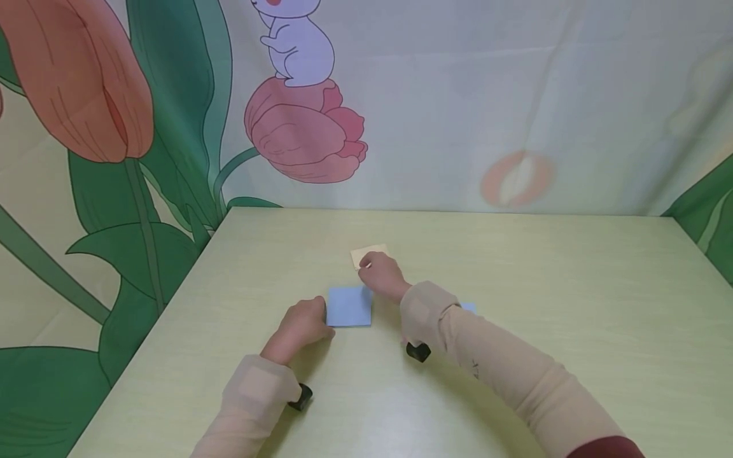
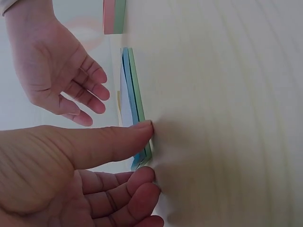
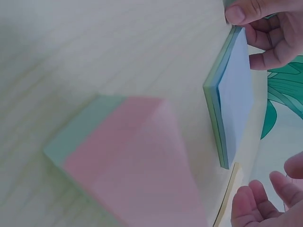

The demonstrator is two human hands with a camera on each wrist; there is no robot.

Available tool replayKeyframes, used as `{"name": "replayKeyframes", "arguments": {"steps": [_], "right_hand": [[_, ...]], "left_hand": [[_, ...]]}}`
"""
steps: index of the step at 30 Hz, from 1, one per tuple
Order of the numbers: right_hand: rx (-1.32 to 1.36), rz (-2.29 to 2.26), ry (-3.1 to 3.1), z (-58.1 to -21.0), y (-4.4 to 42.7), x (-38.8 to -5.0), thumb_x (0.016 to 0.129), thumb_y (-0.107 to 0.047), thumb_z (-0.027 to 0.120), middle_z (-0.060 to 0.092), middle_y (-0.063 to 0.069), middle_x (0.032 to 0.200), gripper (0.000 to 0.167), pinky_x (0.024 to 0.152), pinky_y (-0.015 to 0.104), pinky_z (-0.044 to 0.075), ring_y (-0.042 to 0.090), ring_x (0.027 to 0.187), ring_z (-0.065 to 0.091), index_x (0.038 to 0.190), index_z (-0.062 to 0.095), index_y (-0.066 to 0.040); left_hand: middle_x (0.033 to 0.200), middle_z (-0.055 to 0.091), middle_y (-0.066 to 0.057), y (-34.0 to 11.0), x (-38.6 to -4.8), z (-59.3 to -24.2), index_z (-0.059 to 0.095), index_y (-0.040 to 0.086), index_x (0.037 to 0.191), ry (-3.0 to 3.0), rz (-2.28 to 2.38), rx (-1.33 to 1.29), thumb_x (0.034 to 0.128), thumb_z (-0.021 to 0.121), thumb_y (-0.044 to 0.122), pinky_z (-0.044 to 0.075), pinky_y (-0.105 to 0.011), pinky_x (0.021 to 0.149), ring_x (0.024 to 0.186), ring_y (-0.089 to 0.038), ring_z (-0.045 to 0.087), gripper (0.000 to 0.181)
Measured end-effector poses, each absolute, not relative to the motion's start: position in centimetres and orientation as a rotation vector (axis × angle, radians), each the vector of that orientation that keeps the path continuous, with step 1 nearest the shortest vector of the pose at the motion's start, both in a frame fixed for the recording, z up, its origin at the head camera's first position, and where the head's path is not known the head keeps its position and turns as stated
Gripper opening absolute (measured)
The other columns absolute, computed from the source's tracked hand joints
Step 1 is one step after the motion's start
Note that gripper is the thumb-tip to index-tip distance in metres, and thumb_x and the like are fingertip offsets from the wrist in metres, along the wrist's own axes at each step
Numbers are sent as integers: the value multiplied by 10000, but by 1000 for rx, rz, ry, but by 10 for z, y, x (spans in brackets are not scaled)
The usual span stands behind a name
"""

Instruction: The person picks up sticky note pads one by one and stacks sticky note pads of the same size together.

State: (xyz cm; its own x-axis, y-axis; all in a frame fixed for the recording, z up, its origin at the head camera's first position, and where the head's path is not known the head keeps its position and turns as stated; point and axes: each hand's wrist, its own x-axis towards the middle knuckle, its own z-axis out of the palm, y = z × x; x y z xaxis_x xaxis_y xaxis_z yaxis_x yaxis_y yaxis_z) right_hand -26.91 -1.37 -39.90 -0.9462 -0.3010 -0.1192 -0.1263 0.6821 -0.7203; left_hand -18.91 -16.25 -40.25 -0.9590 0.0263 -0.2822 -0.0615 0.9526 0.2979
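Observation:
A square sticky-note stack (image 1: 349, 306), blue over green, lies flat in the middle of the table. My left hand (image 1: 303, 322) holds its near left corner, with the thumb (image 2: 135, 137) along one edge and the fingers round the other side. Just past the stack lies a pale yellow sticky-note pad (image 1: 368, 253). Over this pad's near edge is my right hand (image 1: 382, 275), its fingers (image 3: 246, 201) loosely bent, with nothing visible between them. A pink and green block of notes (image 3: 128, 161) stands close to the right wrist camera.
A small blue corner (image 1: 468, 307) shows from behind the right sleeve; the rest of it is hidden. The light wooden table (image 1: 572, 273) ends at a printed cloth backdrop (image 1: 429, 114). Small dark devices (image 1: 418, 351) hang under both wrists.

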Motion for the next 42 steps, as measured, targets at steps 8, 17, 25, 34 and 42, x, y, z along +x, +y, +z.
{"name": "replayKeyframes", "arguments": {"steps": [8,17,25,34,42], "right_hand": [[-240,-1235,2591,-403,-13,-271,823,-98,425,575,100,1001,281,591,225,383,174,743,492,1064,549,-26],[-214,-1324,2554,-400,-13,-274,809,-81,429,597,99,966,283,596,221,384,169,748,506,1051,564,-22],[-233,-1435,2432,-386,-2,-272,822,-72,425,548,96,979,321,574,229,345,143,655,391,1112,544,-3],[-274,-1458,2296,-377,22,-262,847,-83,411,509,157,1187,327,873,385,422,301,1041,493,1146,510,4],[-302,-1448,2243,-372,39,-250,853,-86,420,518,149,1186,285,884,417,412,332,1033,483,1107,530,-17]], "left_hand": [[732,531,-62,-162,-188,-402,498,26,838,2814,435,-19,716,700,167,368,-267,555,643,-192,453,275],[751,536,-68,-162,-188,-401,504,20,861,2796,450,-35,718,703,164,368,-267,561,654,-196,454,285],[713,514,-52,-165,-187,-399,492,40,794,2795,437,-19,713,704,187,358,-261,552,644,-190,456,271],[707,510,-42,-169,-181,-399,487,56,781,2805,445,4,716,697,212,356,-263,562,647,-187,455,270],[692,507,-36,-169,-175,-400,489,57,774,2803,468,18,736,679,191,348,-252,542,627,-176,448,236]]}}
